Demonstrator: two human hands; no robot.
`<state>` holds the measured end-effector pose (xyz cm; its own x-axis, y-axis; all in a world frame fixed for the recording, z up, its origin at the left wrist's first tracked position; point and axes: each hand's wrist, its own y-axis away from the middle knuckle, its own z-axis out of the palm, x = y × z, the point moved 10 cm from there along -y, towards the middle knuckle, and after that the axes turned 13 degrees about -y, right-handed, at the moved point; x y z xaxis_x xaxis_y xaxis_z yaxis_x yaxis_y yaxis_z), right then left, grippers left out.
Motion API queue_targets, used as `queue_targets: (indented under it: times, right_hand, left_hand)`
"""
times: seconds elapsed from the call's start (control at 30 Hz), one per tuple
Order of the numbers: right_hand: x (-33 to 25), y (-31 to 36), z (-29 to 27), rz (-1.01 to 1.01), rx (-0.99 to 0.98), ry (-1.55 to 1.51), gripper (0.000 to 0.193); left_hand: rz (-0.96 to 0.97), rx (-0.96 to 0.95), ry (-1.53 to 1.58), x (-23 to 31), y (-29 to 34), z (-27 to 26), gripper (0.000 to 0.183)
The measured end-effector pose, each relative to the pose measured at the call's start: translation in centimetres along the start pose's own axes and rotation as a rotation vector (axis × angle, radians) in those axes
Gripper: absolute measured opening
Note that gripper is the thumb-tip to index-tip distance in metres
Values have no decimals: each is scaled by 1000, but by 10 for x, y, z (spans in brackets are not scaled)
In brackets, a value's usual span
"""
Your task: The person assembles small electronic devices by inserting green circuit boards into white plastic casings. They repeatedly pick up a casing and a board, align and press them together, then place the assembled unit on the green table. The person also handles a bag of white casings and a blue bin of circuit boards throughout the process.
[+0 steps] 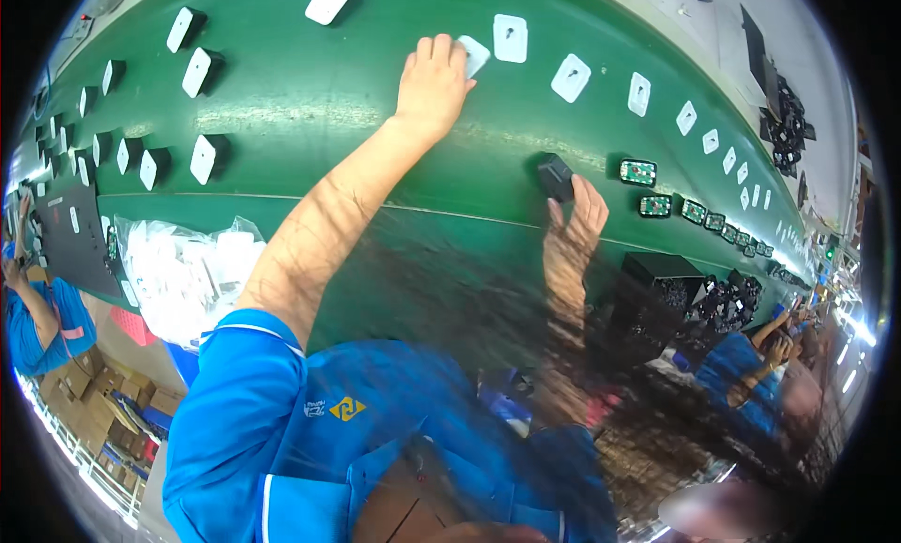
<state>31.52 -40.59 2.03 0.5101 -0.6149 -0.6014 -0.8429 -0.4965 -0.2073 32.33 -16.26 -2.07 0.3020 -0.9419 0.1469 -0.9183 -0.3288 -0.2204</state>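
Plate, white (478, 58), at the far side of the green counter (300, 83); my left grip (432, 85) has thumb and forefinger at its edge, though whether they pinch it or only touch it I cannot tell; my right grip (578, 216) pinches a black housing (556, 177) between thumb and fingers, near the open housings (638, 172); its inside is hidden from me; plate and housing are well apart, so I judge this unit not yet closed; to my left, the white-faced black boxes (208, 158) look done; left to do, as I judge it: the loose white plates (571, 78) in a line curving off to my right, and the open housings, green boards exposed; total count uncertain, far ones too small.
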Motion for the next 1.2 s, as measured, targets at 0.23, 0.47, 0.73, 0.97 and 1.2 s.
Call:
queue_targets:
  times: [0.23, 0.47, 0.73, 0.97, 1.2]
  right_hand:
    - [-1, -19, 10, 159, -164, -188, 52]
    - [-76, -80, 68, -133, -201, -283, 45]
    - [-88, -87, 101, -201, -309, -194, 43]
    - [-89, -69, 117, -231, -259, 6, 42]
    - [-61, -97, 121, -26, -455, -410, 44]
  left_hand:
    - [466, -119, 115, 9, 31, -15, 50]
    - [200, -61, 568, -37, 36, -27, 54]
    - [309, -117, 499, -37, 45, -19, 65]
    - [408, -123, 309, -31, 57, -14, 63]
    - [402, 59, 217, -17, 46, -17, 53]
